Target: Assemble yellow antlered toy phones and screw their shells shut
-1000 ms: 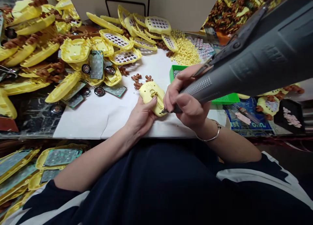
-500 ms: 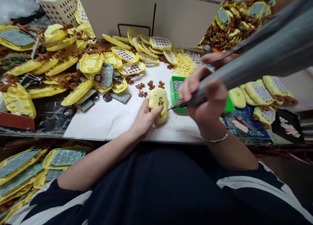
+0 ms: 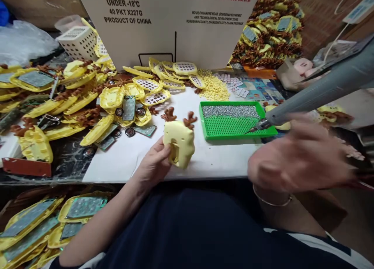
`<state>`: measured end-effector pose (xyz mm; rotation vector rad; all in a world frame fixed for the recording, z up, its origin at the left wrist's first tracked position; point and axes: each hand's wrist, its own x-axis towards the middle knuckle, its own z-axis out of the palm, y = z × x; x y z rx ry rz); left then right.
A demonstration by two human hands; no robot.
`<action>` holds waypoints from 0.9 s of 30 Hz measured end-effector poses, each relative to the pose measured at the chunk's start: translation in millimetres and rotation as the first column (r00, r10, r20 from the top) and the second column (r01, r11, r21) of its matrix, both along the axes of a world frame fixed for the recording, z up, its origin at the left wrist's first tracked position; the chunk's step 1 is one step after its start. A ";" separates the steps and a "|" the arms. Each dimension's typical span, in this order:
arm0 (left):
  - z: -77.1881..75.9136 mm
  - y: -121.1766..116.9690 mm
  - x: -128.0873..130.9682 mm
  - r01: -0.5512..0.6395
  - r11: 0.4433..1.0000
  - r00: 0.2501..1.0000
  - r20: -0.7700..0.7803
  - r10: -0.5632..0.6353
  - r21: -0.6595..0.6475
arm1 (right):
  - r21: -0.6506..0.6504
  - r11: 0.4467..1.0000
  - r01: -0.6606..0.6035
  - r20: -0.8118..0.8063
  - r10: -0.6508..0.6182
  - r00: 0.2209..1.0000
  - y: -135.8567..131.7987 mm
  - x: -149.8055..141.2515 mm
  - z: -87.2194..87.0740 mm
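Note:
My left hand grips a yellow toy casing with brown antlers, lifted and tilted above the white work sheet. A hollow compartment shows low on its back. My right hand is smeared by motion, just below the grey electric screwdriver. No grip on the tool can be seen, and the fingers are too blurred to read. The screwdriver slants in from the upper right, its bit over the green tray, which holds many small screws.
On the left lie heaped yellow shells with circuit boards and small speakers. Perforated yellow front shells and loose yellow buttons lie behind the sheet. A printed carton stands at the back. More shells sit below the table edge.
My left hand has raised and turned the casing, moving slightly left. My right hand has dropped away from the screwdriver's grip position and shifted right. The bit is now away from the casing.

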<state>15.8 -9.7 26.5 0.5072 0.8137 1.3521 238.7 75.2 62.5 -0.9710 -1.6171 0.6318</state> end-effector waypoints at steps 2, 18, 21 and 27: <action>3.3 0.2 4.2 0.126 0.992 0.973 0.199 -0.118 -0.030 | 0.134 0.968 -0.210 0.000 0.212 0.977 -19.3 -12.3 -12.6; -14.8 13.4 26.2 0.613 0.788 0.789 0.069 -0.610 -0.057 | 0.038 0.838 -0.545 0.012 0.545 0.838 -27.8 -5.2 -27.9; -6.4 12.3 17.8 0.517 0.856 0.760 -0.460 -0.459 0.000 | 0.132 0.818 -0.561 0.098 0.552 0.828 -29.9 -0.4 -29.1; 4.6 5.0 12.9 0.590 0.660 0.291 -0.885 0.365 0.466 | 0.208 0.871 -0.445 0.118 0.429 0.895 -39.6 -8.7 -46.1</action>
